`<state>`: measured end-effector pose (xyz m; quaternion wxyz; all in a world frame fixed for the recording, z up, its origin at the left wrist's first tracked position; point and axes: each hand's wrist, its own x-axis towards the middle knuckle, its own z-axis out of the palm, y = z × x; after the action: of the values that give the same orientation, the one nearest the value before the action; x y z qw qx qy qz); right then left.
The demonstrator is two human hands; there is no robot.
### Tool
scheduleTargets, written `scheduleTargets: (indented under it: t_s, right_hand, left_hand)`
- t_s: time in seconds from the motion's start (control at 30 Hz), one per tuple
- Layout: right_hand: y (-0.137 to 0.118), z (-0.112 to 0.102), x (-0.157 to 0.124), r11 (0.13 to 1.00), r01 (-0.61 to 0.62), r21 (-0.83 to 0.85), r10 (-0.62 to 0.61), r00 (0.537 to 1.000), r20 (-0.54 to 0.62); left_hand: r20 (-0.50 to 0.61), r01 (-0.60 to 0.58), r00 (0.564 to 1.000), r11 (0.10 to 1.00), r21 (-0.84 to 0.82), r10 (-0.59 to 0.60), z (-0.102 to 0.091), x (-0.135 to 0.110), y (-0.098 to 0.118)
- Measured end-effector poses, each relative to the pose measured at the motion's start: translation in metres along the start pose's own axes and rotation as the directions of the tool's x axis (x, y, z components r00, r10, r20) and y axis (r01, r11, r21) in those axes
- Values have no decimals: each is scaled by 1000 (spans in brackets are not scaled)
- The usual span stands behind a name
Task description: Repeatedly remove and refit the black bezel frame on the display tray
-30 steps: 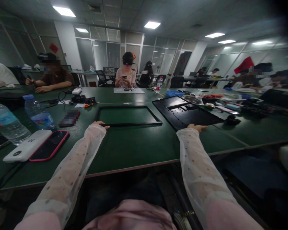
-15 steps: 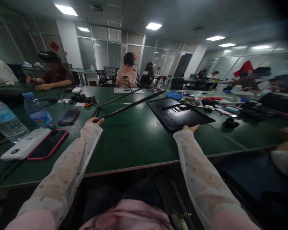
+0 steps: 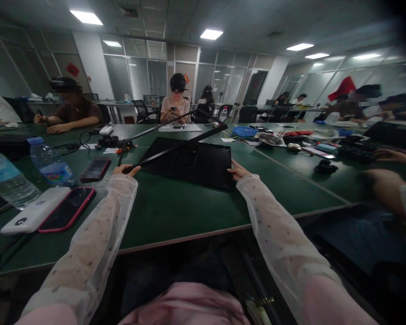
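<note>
My left hand [image 3: 126, 169] is closed on the near corner of a thin black rectangular frame [image 3: 208, 134], like a monitor bezel, held up at a slant above the green table. Behind and below its front bar is a flat black panel [image 3: 209, 167] with a rectangular cut-out or recess near its middle. My right hand [image 3: 239, 172] grips the panel's right edge, thumb and fingers on it. The frame overlaps the panel in view; whether they touch I cannot tell.
To the left stand two water bottles [image 3: 50, 164], a white power bank [image 3: 37, 212] and a red-edged phone [image 3: 67, 210]. A blue basket [image 3: 245, 131] and a metal bowl [image 3: 269, 139] sit at the back right. A co-worker's blurred hand [image 3: 387, 183] is at the right.
My right hand has brought the black panel leftward, beneath the frame, and turned it so its other face shows. The frame in my left hand has tilted slightly upward.
</note>
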<state>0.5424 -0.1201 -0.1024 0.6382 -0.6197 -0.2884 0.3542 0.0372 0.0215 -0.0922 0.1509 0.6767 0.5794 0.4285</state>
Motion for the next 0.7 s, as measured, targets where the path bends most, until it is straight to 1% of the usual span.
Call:
scheduleTargets:
  t_s: [0.07,0.13,0.2,0.27,0.33,0.37,0.4,0.43,0.5,0.53,0.6,0.67,0.7]
  right_hand:
    - [-3,6,16,999,-47,-7,48,994,101]
    - [-7,17,34,999,-37,-20,39,991,125]
    - [-9,28,49,999,17,-50,-13,996,90]
    - [-8,38,58,985,85,-151,-83,996,25]
    - [-6,42,61,956,120,-268,-135,990,-38]
    - [-5,42,60,947,128,-294,-154,986,-69]
    - [-4,41,57,949,136,-284,-172,980,-103]
    - [-5,38,54,961,148,-235,-183,974,-136]
    - [-11,31,42,983,172,-61,-179,970,-167]
    - [-16,27,35,984,176,40,-168,974,-150]
    - [-28,20,21,969,157,190,-155,988,-29]
    - [-38,15,10,962,145,231,-166,983,77]
    - [-39,13,7,965,161,208,-185,978,100]
  left_hand:
    - [-37,-18,999,1000,-2,18,2,-1,-1]
    - [-64,-42,997,999,-1,42,5,-2,-4]
    - [-84,-69,994,998,7,69,7,-2,-6]
    - [-100,-94,990,995,21,95,8,-1,-8]
    - [-106,-115,987,993,33,118,7,-2,-8]
    - [-107,-126,986,991,38,130,6,-2,-8]
    - [-111,-140,983,989,44,144,5,-3,-7]
    - [-115,-158,980,986,48,162,3,-4,-6]
    - [-119,-218,968,974,57,223,0,-8,-2]
    - [-116,-259,957,964,63,265,-1,-9,0]
    - [-92,-353,929,932,82,360,-3,-12,6]
    - [-59,-429,898,897,103,436,-4,-15,11]
    - [-44,-452,887,885,110,459,-5,-15,12]
